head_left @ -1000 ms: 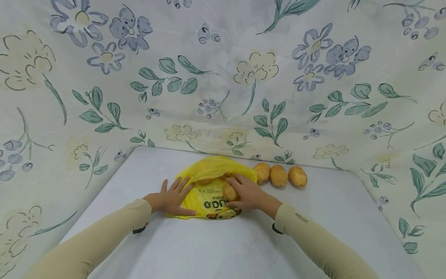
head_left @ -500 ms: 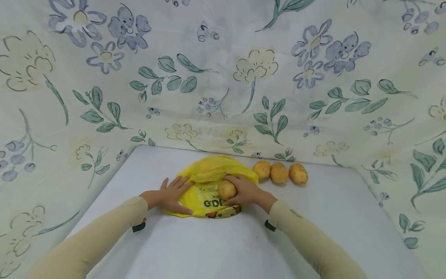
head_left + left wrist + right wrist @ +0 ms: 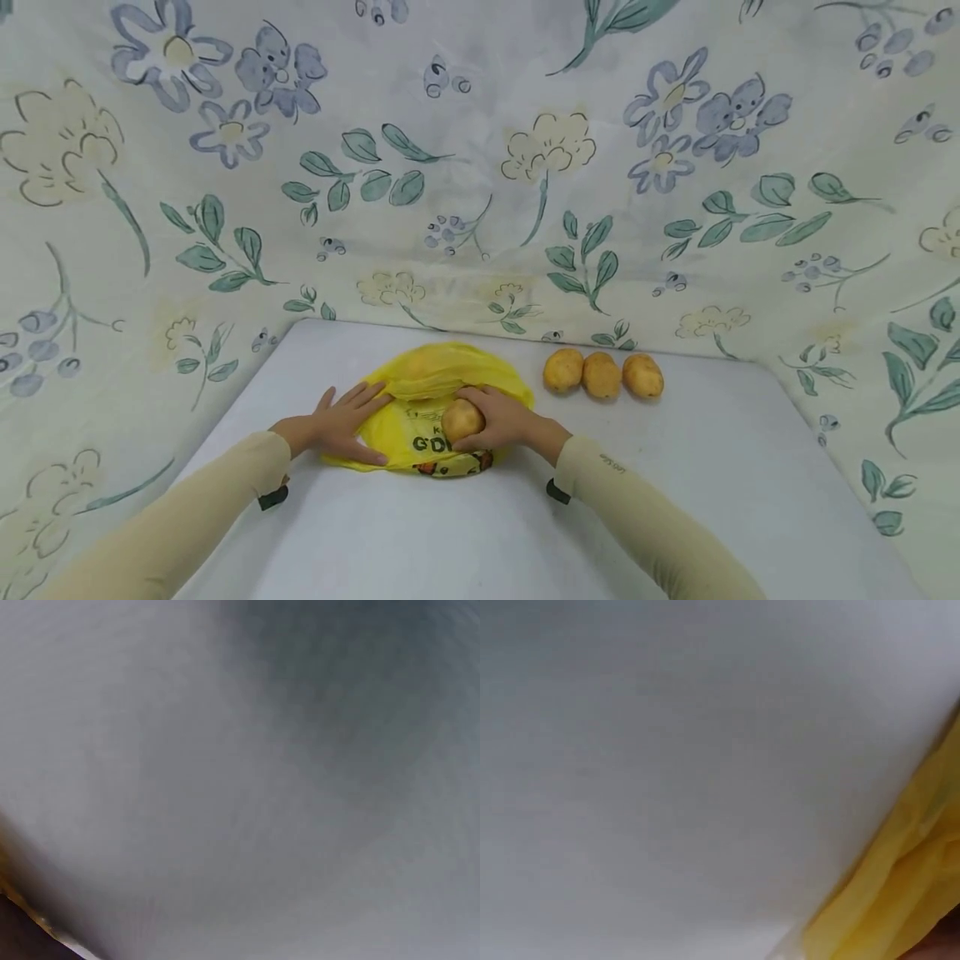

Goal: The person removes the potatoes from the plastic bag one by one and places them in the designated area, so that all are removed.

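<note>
A yellow plastic bag (image 3: 427, 367) with dark printed letters lies on the white table in the head view. On its left side rests my left hand (image 3: 341, 425), fingers spread out straight. My right hand (image 3: 506, 418) grips a potato (image 3: 462, 421) over the printed face of the bag, just below the bag's raised upper fold. In the right wrist view the crumpled yellow bag (image 3: 900, 900) fills the lower right corner. The left wrist view is blurred, with mostly table surface and a sliver of yellow at the lower left.
Three potatoes, a left one (image 3: 562, 370), a middle one (image 3: 601, 375) and a right one (image 3: 642, 376), sit in a row right of the bag. Behind the white table (image 3: 420, 542) hangs a flowered cloth (image 3: 480, 167).
The bag and both hands have shifted left, away from the row of potatoes. The potato in my right hand has moved left along with them and shows more fully.
</note>
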A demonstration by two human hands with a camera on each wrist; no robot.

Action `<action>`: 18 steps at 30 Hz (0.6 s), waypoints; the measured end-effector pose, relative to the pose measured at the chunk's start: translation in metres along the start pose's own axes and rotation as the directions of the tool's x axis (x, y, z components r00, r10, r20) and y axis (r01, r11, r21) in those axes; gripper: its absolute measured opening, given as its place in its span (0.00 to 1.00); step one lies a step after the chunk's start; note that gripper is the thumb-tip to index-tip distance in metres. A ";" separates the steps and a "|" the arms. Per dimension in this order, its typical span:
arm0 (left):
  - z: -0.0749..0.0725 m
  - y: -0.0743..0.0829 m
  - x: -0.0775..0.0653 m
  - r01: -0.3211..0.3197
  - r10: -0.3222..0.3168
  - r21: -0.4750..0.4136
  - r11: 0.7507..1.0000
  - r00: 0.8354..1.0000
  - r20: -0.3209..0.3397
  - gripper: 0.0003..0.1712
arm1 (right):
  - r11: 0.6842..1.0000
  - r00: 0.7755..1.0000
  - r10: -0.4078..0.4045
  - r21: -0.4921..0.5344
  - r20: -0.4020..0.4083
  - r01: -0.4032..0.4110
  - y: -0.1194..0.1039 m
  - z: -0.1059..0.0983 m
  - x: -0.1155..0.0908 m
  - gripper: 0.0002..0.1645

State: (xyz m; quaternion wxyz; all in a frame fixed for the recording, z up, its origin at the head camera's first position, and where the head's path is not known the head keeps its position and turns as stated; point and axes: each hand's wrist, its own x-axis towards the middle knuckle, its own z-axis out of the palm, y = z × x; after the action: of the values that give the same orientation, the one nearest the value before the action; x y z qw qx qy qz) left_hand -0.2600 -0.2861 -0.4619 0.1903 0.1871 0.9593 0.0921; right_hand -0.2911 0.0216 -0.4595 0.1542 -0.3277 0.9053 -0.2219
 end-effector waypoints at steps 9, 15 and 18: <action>0.009 0.000 0.006 0.009 -0.008 -0.021 1.000 1.000 0.029 0.68 | 1.000 0.999 0.001 -0.014 -0.040 -0.002 -0.008 0.011 0.008 0.43; 0.008 -0.002 0.004 0.022 -0.022 0.004 1.000 0.999 0.026 0.68 | 0.986 0.995 -0.090 -0.146 -0.050 0.082 -0.016 0.014 0.007 0.42; 0.006 -0.001 0.005 0.014 -0.014 0.010 1.000 1.000 0.024 0.68 | 0.981 0.995 -0.090 -0.174 -0.039 0.082 -0.020 0.012 0.006 0.43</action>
State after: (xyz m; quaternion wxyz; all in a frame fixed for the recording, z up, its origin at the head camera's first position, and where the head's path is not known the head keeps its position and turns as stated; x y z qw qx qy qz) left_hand -0.2623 -0.2847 -0.4688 0.2016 0.1822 0.9587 0.0839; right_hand -0.2802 0.0000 -0.4601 0.0945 -0.3736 0.9094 -0.1567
